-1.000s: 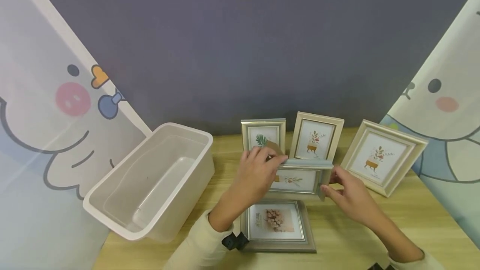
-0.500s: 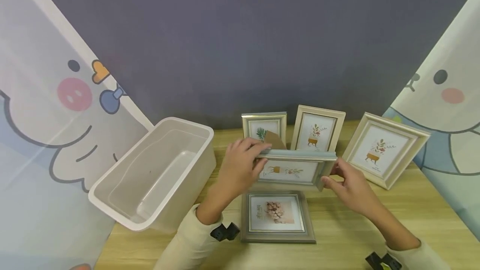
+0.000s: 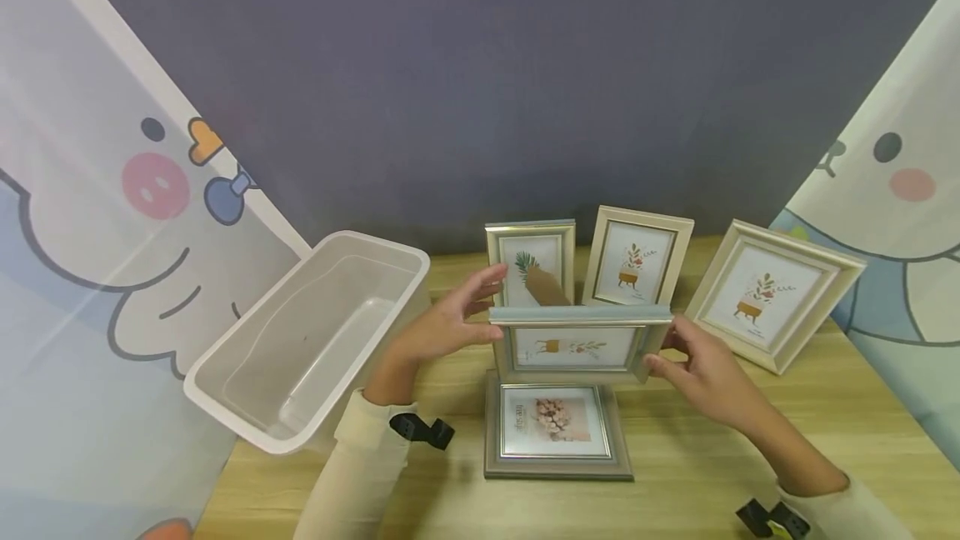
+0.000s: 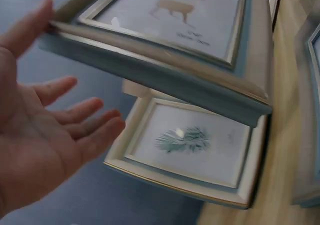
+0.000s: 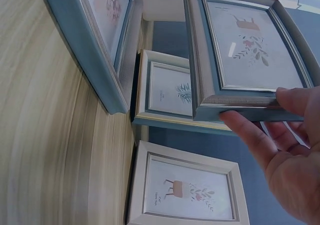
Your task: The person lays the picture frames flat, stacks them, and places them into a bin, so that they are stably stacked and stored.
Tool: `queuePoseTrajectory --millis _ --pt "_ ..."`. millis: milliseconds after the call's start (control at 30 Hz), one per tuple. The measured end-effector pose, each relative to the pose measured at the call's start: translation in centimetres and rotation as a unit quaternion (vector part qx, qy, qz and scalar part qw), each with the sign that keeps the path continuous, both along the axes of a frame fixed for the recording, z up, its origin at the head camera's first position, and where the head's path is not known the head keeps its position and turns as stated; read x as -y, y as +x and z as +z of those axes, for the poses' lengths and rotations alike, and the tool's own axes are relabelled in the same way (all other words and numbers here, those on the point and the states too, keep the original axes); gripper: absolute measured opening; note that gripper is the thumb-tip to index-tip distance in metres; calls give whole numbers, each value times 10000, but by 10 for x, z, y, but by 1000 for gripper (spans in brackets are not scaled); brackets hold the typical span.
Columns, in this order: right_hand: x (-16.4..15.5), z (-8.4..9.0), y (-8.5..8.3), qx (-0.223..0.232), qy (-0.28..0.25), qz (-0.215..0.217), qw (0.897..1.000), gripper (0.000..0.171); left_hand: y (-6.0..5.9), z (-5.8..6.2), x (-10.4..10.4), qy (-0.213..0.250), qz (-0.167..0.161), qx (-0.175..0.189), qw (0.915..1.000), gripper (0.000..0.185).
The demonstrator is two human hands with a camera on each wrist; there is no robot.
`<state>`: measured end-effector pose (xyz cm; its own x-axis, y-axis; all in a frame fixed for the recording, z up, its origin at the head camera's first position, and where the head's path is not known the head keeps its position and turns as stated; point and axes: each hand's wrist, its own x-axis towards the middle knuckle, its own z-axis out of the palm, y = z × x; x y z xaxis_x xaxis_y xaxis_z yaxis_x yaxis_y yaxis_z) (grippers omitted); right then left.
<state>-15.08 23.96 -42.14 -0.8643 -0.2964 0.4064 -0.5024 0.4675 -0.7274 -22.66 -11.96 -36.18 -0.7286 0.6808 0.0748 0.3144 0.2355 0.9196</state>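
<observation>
Holding one of five picture frames, the right hand pinches its edge; the left hand touches it, fingers straight, beside one bin.

Grey-blue wall behind pale wooden table (cartoon-printed curtains either side)

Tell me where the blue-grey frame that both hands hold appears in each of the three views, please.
Head: the held frame is at centre, between the left hand and the right hand.
Left wrist: the held frame runs across the top, thumb on its left corner.
Right wrist: the held frame is at upper right, above the fingers.
Shared landmark: the fern frame behind it.
</observation>
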Motion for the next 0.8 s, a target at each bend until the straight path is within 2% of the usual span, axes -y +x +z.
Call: queuePoseTrajectory --millis 167,333,433,800 --pt "1 -1 0 45 -136 224 9996 31 -11 -14 -1 651 -769 224 9947 117" --pt "0 -1 2 65 -173 321 9993 44 -15 -21 -5 1025 -1336 279 9853 125" --pt "0 -1 5 46 -206 385 9990 46 -15 -22 -7 1042 -1389 353 9842 125" --pt "1 2 6 -73 -112 301 9995 42 -10 -20 -6 1076 -1123 369 9871 123"
